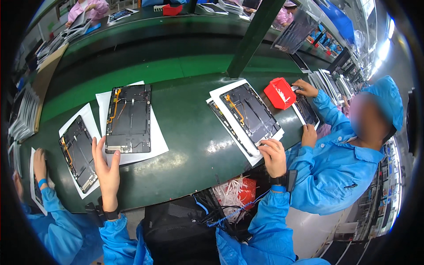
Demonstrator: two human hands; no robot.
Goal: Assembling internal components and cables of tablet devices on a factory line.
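My left hand [107, 172] is open, fingers apart. Its fingertips are at the lower left corner of an opened tablet [129, 119], whose dark inside shows an orange flex cable. That tablet lies on white sheets [154, 143]. To its left, a second opened tablet [79, 152] rests on its own white sheet. My right hand [274, 158] pinches the near corner of another opened tablet [249, 112], together with the white sheet under it as far as I can see. This one overlaps a further opened tablet [225, 126] beneath it.
A red bin [280, 93] with white strips stands at the right, beside a co-worker in blue [340, 154] handling another device. Another person's hand [39, 165] is at the far left. A green post [254, 42] rises behind the table [185, 154]. Below the edge sits a bin of paper strips [229, 198].
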